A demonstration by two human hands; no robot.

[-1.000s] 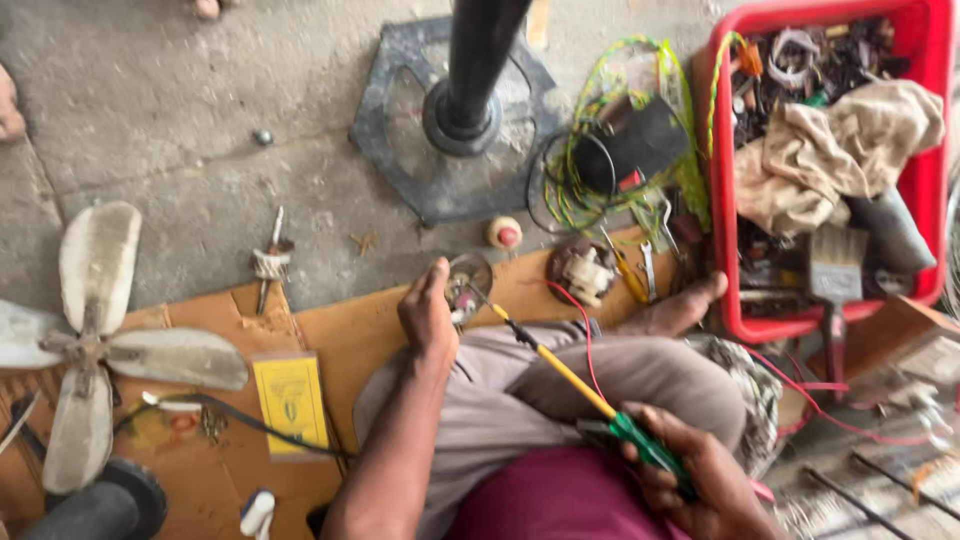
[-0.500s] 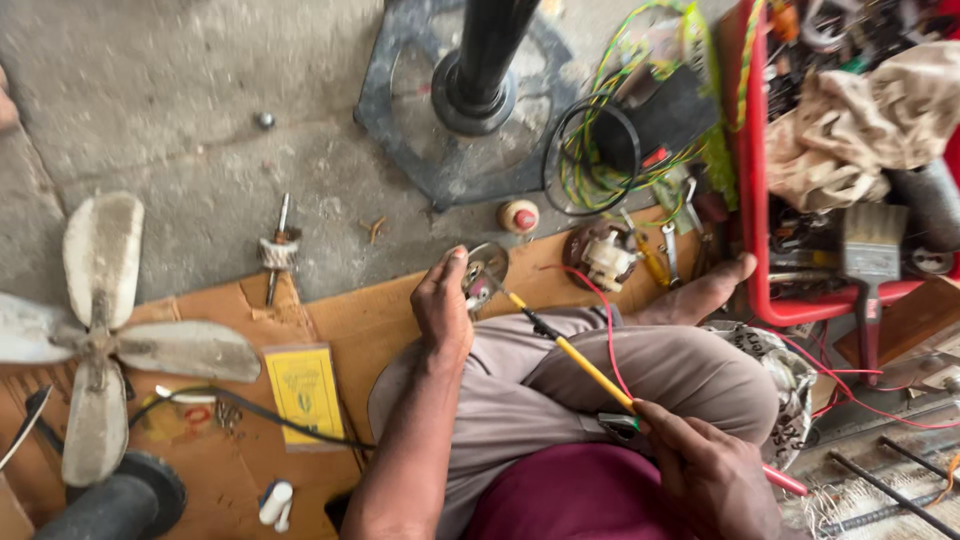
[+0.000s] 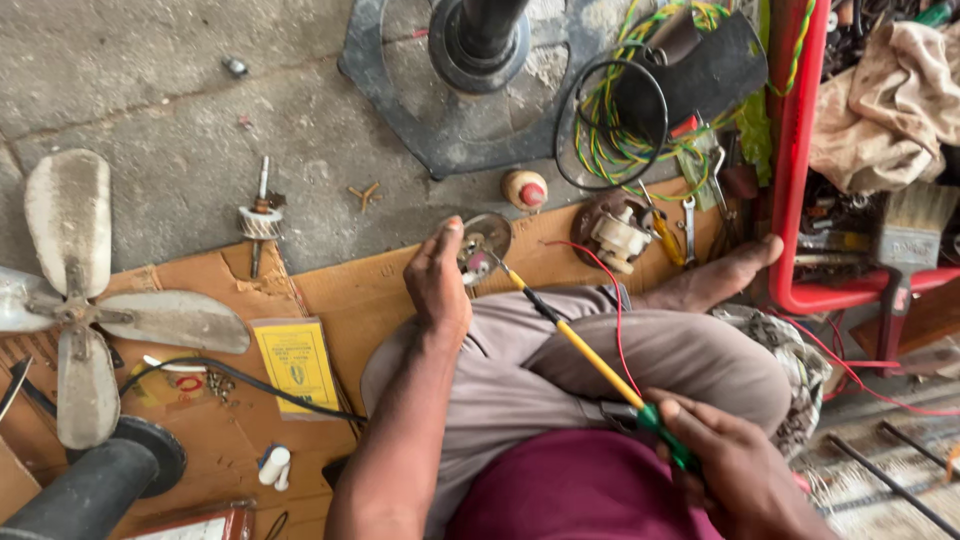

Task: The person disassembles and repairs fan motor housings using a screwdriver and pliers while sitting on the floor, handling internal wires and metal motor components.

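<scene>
I am steadying a small round metal part (image 3: 484, 243) on the cardboard sheet (image 3: 360, 290) with my left hand (image 3: 437, 280), fingers clamped on its rim, while my right hand (image 3: 735, 470) is gripping the green handle of a long yellow screwdriver (image 3: 590, 360), its tip touching the part; a fan blade (image 3: 80, 300) is lying well apart

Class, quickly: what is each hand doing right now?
Left hand: closed on the small round metal part at the cardboard's edge.
Right hand: closed on the yellow-shafted screwdriver, tip at that part.
</scene>
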